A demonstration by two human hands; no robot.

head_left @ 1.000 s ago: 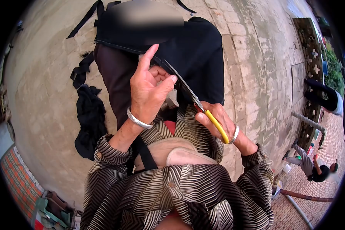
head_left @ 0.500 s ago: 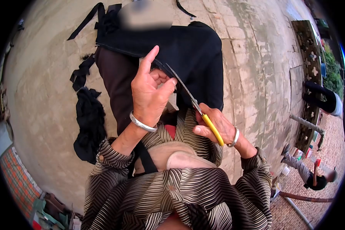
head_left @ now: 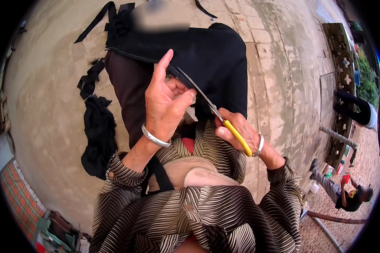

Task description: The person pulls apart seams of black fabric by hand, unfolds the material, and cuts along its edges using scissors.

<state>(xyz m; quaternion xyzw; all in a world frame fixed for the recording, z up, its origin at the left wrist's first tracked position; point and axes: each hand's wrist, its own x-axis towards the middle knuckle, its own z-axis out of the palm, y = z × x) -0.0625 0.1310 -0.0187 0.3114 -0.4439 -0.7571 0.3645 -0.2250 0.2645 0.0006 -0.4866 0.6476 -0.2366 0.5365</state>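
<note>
Black cloth lies across my lap and knees, with a stitched edge running down toward my fingers. My left hand pinches that edge between thumb and curled fingers, its index finger stretched out along the cloth. In my right hand are scissors with yellow handles. Their blades point up and to the left, along the cloth edge just right of my left thumb. Whether the blades have cloth between them is hard to tell.
Black scraps and strips lie on the paved ground at the left. A low patterned wall stands at the right. Beyond it are a person holding something red and another person in dark trousers. Checked cloth is at lower left.
The scissors have shifted slightly along the cloth edge, and the angle of their handles has changed. My left hand keeps its hold. The person at the right has moved an arm with the red object.
</note>
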